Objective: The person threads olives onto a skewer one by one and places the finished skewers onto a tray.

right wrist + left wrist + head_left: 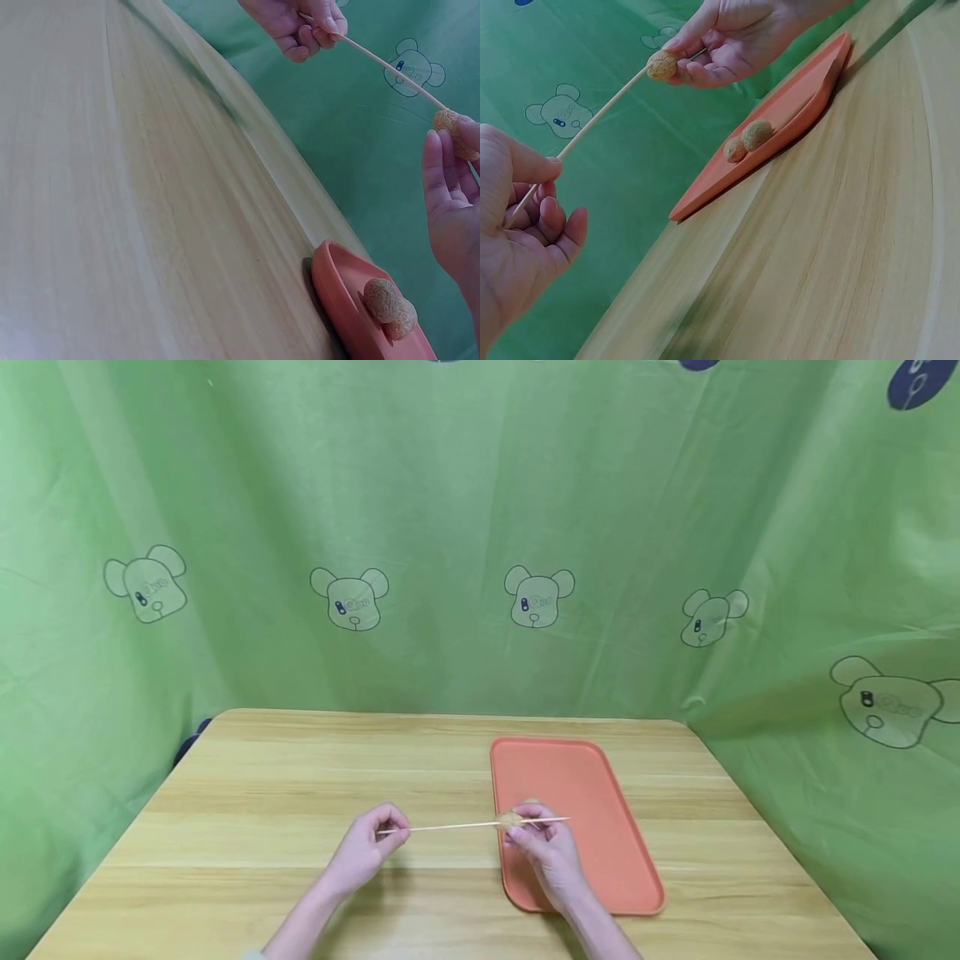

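A thin bamboo skewer (pixel 453 826) runs nearly level between both hands above the table. At its left end my left hand (pixel 365 850) pinches it between thumb and fingers. A brown, wrinkled ball (pixel 662 65), apparently a fried food ball, sits on the skewer toward the other end. My right hand (pixel 553 858) grips this ball with thumb and fingertips, over the left part of the tray. In the head view the skewer's pointed tip extends to the right beyond the ball. Two similar balls (pixel 757 134) lie touching on the orange tray (pixel 577 768).
Under the hands is a wood-grain table (pixel 300 777), with the tray right of its middle. A green curtain (pixel 442 527) printed with bear heads surrounds the table at the back and sides.
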`<state>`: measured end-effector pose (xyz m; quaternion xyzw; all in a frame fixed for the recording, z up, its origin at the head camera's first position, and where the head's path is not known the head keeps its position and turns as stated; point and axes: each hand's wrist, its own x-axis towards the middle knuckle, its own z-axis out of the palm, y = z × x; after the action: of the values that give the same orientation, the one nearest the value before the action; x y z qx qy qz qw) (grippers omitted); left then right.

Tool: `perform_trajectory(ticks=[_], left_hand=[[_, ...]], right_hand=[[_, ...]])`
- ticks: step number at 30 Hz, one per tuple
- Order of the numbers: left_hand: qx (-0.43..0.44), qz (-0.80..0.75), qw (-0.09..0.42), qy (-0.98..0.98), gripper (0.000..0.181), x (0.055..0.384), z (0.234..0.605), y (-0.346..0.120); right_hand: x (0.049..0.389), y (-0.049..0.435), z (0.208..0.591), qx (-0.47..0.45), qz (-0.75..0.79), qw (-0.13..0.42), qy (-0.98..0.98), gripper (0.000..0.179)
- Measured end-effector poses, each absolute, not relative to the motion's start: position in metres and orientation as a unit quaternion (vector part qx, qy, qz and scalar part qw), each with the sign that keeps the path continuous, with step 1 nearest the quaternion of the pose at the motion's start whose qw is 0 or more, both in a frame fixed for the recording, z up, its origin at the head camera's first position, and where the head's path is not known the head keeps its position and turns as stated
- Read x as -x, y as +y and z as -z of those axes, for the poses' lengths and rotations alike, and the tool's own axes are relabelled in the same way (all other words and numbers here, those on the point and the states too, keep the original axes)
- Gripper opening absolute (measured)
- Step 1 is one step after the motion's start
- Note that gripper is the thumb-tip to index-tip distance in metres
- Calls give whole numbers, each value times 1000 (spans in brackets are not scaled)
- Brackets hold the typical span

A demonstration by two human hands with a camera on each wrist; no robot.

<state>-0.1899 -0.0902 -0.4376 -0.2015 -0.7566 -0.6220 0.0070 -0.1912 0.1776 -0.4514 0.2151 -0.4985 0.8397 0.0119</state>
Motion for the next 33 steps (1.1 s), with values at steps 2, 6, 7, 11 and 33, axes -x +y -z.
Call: perform_trajectory(ticks=[2, 6, 7, 11, 33], left_hand=[[201, 622, 7, -757, 8, 190, 437, -89], [201, 623, 9, -756, 9, 189, 437, -88], [201, 623, 9, -756, 9, 189, 437, -87], [201, 626, 10, -753, 8, 189, 438, -86], [209, 622, 11, -755, 6, 188, 436, -78]], right_hand=[[191, 177, 452, -215, -842, 10, -495, 25], [191, 175, 452, -226, -844, 8, -486, 25], [191, 175, 452, -227, -845, 7, -485, 25], [190, 173, 452, -227, -845, 7, -484, 25], [188, 165, 453, -217, -842, -3, -493, 28]])
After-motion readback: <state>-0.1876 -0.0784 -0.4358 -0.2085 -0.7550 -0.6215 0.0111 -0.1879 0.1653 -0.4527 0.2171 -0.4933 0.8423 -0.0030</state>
